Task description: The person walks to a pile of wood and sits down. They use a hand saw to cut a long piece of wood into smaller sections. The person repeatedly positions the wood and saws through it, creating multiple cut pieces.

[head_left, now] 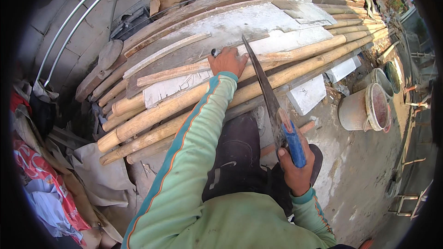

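In my right hand point(297, 166) is a handsaw point(265, 85), gripped by its blue handle. Its long, dark blade points away from me and crosses a narrow wooden strip point(173, 73) just right of my left hand point(228, 61). That hand is closed over the strip, with some fingertips out of sight. A small dark round thing point(215, 52) shows by its fingers; I cannot make out what it is. Beneath the strip lie a whitish, worn board point(159, 93) and several long bamboo poles point(295, 74).
Another pale strip point(168, 54) and long planks point(194, 11) lie farther back. White blocks point(307, 94) sit right of the poles, near a dirty bucket point(355, 110). Crumpled sheeting point(99, 175) and a red patterned cloth point(44, 180) are at left, below bent metal tubes point(74, 32).
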Demonstrator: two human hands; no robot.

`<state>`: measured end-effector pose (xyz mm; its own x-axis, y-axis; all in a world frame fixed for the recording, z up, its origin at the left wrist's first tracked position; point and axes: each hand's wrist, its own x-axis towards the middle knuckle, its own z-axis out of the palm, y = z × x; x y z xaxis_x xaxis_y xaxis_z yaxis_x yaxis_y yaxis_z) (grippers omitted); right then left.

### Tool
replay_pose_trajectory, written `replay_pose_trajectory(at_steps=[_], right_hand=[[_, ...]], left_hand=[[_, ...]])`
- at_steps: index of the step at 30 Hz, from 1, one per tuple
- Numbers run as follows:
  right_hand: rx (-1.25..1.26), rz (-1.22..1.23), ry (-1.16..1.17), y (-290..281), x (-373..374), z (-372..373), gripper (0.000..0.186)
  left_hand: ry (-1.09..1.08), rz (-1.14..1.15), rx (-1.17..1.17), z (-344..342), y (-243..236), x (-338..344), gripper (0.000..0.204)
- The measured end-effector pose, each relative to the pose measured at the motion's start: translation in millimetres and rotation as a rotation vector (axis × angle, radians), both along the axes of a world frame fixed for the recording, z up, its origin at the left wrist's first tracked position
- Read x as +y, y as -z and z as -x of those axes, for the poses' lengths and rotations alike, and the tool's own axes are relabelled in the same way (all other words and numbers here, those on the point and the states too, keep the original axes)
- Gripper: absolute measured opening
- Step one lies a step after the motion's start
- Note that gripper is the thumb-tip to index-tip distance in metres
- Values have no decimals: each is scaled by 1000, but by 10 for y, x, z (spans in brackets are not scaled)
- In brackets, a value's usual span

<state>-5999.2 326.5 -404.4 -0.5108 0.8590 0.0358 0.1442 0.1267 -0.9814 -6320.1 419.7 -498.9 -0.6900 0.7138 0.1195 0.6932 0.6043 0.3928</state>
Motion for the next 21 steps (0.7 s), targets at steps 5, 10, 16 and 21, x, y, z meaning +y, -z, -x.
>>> replay_pose_trajectory(at_steps=[5,10,16,21], right_hand=[[26,14,9,224,437,628,49],[-53,-168,-55,-115,-119,-148,55],[24,163,15,213,486,734,55],[3,-50,-39,18,-43,127,56]], left_hand=[[3,-32,28,6,11,36,47],[-41,-22,15,26,13,16,48],[5,-36,1,15,58,40,51],[-38,5,-25,60,6,-30,50]])
